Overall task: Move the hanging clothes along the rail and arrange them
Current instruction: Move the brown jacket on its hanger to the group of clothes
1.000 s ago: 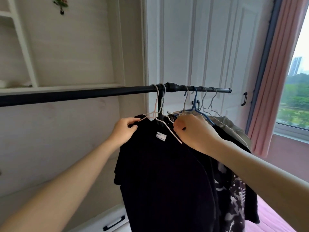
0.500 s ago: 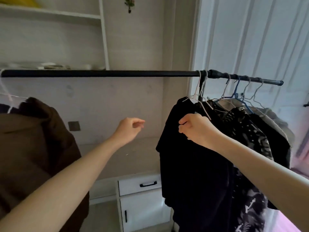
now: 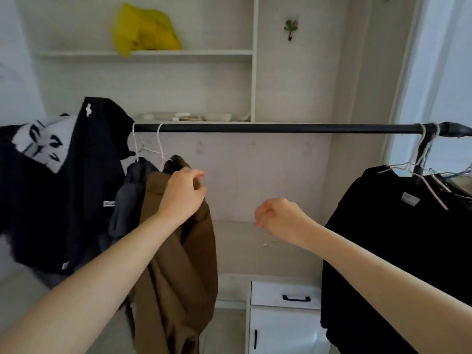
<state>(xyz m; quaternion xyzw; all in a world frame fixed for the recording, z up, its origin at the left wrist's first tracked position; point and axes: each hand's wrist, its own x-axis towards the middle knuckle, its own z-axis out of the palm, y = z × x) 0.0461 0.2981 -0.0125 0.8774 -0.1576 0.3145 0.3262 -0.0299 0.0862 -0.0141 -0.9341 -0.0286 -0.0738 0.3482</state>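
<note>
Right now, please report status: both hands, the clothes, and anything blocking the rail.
Left hand gripping brown garment at its shoulder. Right hand free, loosely curled. Black shirt hangs far right. Rail bare between the two groups, nothing blocking.

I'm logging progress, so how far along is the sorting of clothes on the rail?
Looks done: black shirts bunched at the rail's right end, a black shirt in front. In hand: the left hand grips the brown garment's shoulder; the right hand hangs loosely curled, holding nothing. Left: the brown, grey and black-and-white pieces remain at the left end.
</note>
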